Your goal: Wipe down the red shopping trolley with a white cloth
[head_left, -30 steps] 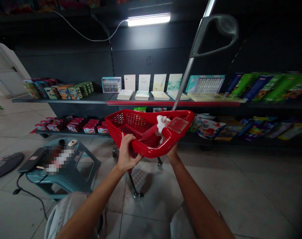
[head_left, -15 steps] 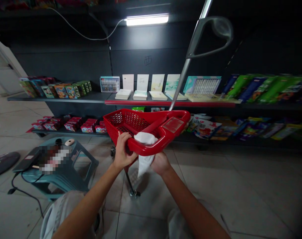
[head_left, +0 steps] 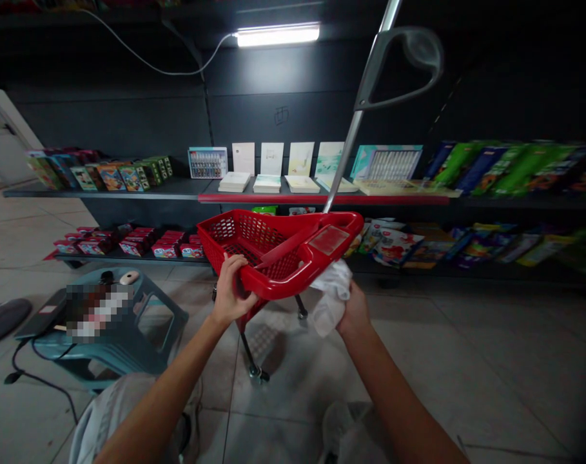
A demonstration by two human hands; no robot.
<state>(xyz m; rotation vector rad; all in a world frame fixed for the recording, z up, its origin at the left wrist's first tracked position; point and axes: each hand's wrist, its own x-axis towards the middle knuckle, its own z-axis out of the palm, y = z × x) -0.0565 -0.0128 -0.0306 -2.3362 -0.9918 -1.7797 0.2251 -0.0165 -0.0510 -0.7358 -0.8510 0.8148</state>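
— What's our left hand (head_left: 229, 287) doing?
— We're gripping the rim of the red trolley basket (head_left: 293, 274), with our fingers curled closed over its near edge.
— And our right hand (head_left: 355, 310)?
— We're clenching a white cloth (head_left: 329, 296) in it, the hand nearly closed, just below the basket's right corner.
— Where's the basket?
— We're holding it tilted in front of us, with its metal pull handle (head_left: 343, 154) rising behind it. A teal plastic stool (head_left: 150, 287) is standing left of the basket, and a display shelf (head_left: 322, 198) is running behind it.
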